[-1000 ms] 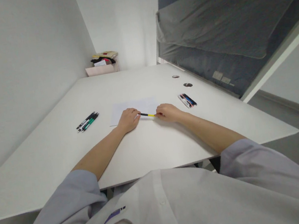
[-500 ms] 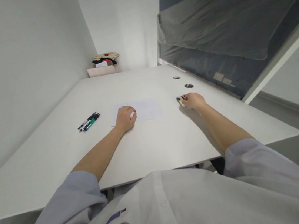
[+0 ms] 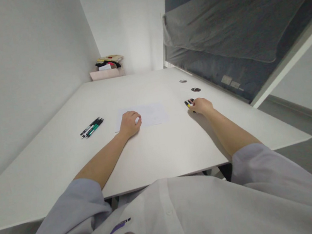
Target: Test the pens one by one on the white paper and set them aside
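Observation:
My left hand [image 3: 130,124] rests on the white paper [image 3: 152,113], its fingers curled and the thumb close to the forefinger. A small white patch shows between them; I cannot make out whether it is an object or the paper. At the right, my right hand [image 3: 202,105] is closed at a small black marker with a yellow band [image 3: 188,105], mostly hidden by the fingers. Other short black-and-white markers [image 3: 190,100] lie right beside its fingertips. Left of the paper lies a group of pens [image 3: 92,127], black, white and green.
The white table [image 3: 147,157] stretches to the back wall. Two round dark-and-silver table fittings [image 3: 195,89] sit near its right edge. Along that side stands a dark panel [image 3: 208,54] under plastic sheeting. A box [image 3: 104,74] with cloth-like items stands at the far end.
My right hand has shifted slightly, and more of the black markers shows beside its fingers. The white patch at my left fingertips looks brighter. The left hand otherwise stays in place.

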A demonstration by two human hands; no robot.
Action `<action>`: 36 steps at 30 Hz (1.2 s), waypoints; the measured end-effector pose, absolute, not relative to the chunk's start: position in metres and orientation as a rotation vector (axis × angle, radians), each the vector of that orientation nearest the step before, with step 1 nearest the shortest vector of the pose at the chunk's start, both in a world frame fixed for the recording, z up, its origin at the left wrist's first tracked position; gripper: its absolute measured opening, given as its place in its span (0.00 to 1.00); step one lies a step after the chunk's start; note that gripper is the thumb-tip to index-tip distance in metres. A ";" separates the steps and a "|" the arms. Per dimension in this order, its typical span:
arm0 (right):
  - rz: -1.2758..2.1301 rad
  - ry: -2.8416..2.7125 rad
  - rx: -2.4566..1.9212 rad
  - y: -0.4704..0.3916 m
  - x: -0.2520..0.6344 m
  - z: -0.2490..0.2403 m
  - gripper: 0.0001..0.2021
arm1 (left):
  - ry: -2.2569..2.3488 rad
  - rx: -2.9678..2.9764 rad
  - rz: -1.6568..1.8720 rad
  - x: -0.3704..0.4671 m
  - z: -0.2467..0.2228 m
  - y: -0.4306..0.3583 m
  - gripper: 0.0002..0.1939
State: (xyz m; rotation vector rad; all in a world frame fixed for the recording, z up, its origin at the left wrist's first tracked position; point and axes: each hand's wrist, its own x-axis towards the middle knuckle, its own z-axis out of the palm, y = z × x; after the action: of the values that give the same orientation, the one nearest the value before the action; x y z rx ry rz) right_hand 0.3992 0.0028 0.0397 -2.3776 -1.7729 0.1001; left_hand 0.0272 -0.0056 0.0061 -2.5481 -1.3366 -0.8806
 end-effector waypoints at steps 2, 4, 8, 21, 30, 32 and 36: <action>0.120 -1.754 -2.405 0.003 0.400 0.041 0.09 | -1.334 -2.553 -0.873 0.027 0.005 -0.004 0.11; 0.133 -1.749 -2.401 0.003 0.400 0.041 0.10 | -1.335 -2.556 -0.867 0.027 0.004 -0.004 0.11; 0.152 -1.742 -2.383 0.004 0.401 0.041 0.10 | -1.342 -2.572 -0.852 0.027 0.005 -0.004 0.12; 0.169 -1.712 -2.314 0.003 0.406 0.040 0.08 | -1.366 -2.596 -0.790 0.026 0.006 -0.006 0.12; -0.113 -1.861 -2.154 -0.004 0.386 0.051 0.14 | -1.417 -2.632 -0.642 0.030 0.015 -0.006 0.14; -0.141 -1.989 -2.067 -0.005 0.375 0.054 0.15 | -1.451 -2.656 -0.487 0.030 0.021 -0.002 0.16; -0.143 -2.285 -1.913 -0.005 0.350 0.055 0.15 | -1.546 -2.680 -0.131 0.022 0.032 0.001 0.19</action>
State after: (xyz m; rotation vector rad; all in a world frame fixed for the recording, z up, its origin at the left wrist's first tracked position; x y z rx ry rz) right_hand 0.3498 -0.0052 0.0546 -1.9129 -2.2846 -0.1432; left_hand 0.0224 0.0008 0.0323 -2.6796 -1.5461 -0.1308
